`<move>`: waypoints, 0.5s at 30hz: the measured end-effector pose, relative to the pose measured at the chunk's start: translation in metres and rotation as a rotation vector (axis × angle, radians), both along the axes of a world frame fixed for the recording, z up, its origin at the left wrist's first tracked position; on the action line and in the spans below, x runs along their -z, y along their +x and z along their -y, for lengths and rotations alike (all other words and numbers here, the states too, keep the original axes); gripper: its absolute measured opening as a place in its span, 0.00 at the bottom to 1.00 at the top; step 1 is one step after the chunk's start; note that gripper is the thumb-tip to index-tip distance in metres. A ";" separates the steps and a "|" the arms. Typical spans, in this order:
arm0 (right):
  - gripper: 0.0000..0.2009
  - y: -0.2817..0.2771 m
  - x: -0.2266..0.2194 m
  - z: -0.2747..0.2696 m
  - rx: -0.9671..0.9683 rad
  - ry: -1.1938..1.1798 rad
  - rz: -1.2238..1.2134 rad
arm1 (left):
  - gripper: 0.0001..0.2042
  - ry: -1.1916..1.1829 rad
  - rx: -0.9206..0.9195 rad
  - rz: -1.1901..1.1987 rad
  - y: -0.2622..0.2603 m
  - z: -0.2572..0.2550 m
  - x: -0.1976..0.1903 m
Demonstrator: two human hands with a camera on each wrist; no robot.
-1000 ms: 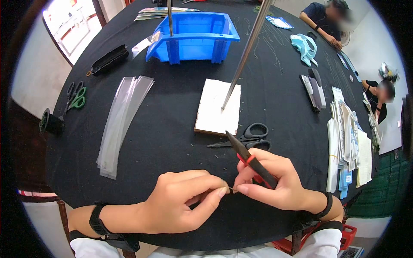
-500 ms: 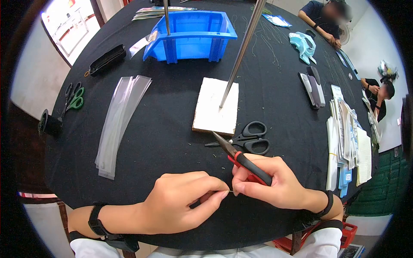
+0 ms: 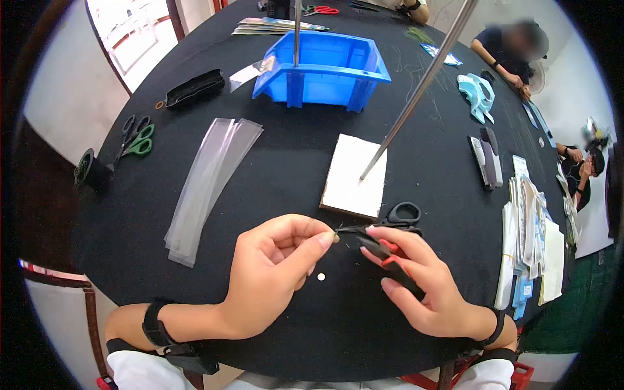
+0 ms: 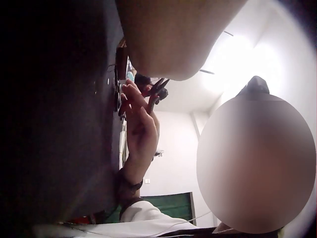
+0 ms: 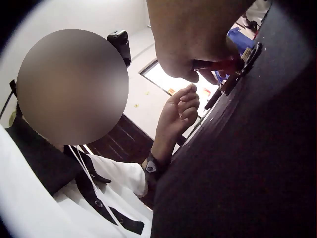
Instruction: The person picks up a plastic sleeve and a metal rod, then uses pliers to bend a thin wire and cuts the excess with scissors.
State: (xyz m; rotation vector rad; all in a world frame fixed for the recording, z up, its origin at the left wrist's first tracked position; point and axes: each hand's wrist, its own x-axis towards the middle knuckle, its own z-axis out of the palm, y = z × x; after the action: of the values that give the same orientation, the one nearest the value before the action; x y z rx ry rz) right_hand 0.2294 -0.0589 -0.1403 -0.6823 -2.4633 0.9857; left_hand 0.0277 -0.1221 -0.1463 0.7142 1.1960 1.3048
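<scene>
My left hand (image 3: 276, 276) pinches a tiny piece (image 3: 336, 237) with a thin dark end sticking up, between thumb and forefinger; the fingers hide most of it. My right hand (image 3: 422, 286) holds pliers with red and black handles (image 3: 395, 265), their dark nose pointing left toward the left fingertips. Just below the left fingertips, a small white disc (image 3: 321, 277) shows against the black cloth. Black scissors (image 3: 404, 213) lie beyond the pliers, partly covered by the right hand. In the right wrist view, the left hand (image 5: 183, 111) has its fingers curled.
A white block (image 3: 351, 169) with a metal rod (image 3: 416, 101) rising from it stands ahead. Behind is a blue bin (image 3: 325, 78). Clear plastic sleeves (image 3: 208, 188) and green-handled scissors (image 3: 138, 141) lie left; a stapler (image 3: 487, 159) and paper stacks (image 3: 533, 227) lie right.
Both hands have moved apart; the left rose with its tiny piece, and the pliers' nose swung down toward it. The white disc has come into view. The head view has shifted.
</scene>
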 end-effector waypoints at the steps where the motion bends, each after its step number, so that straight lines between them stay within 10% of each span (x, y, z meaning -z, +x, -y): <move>1: 0.13 -0.001 -0.002 0.002 -0.003 -0.002 0.022 | 0.05 0.004 -0.003 0.014 0.000 0.000 0.000; 15: 0.12 0.000 0.000 0.007 -0.035 0.020 0.061 | 0.06 0.120 0.065 -0.098 0.000 0.007 0.001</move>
State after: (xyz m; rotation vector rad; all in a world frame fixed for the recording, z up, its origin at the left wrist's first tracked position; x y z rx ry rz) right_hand 0.2295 -0.0663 -0.1404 -0.6752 -2.5423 0.9657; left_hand 0.0281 -0.1289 -0.1471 0.9054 1.1698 1.3082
